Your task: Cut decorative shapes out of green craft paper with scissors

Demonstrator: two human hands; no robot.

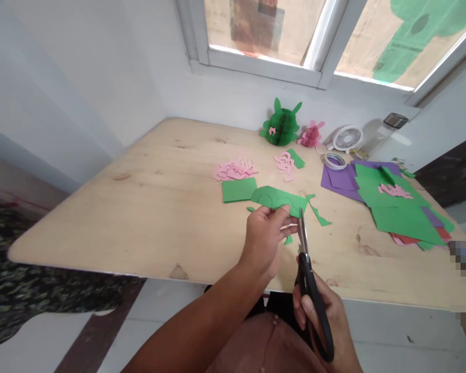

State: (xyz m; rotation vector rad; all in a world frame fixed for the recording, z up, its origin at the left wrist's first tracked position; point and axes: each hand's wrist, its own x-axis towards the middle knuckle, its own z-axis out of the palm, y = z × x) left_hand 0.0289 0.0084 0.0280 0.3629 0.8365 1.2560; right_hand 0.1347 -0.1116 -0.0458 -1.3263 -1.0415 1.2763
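Observation:
My left hand [262, 241] pinches a curved piece of green paper [274, 199] at its lower edge, holding it just above the wooden table [101, 223]. My right hand [318, 324] grips black-handled scissors [308, 280] by the handles. The steel blades point up and reach the paper's edge next to my left fingers. Whether the blades are open or closed is hard to tell. Small green offcuts [320, 217] lie on the table just past the blades.
Pink paper cut-outs [235, 170] and a green sheet [238, 189] lie beyond my hands. Stacked purple and green paper [396, 202] covers the right side. Green [280, 124] and pink [311, 134] honeycomb paper figures, a small white fan [347, 138], tape [335, 160] and a bottle [380, 134] stand behind.

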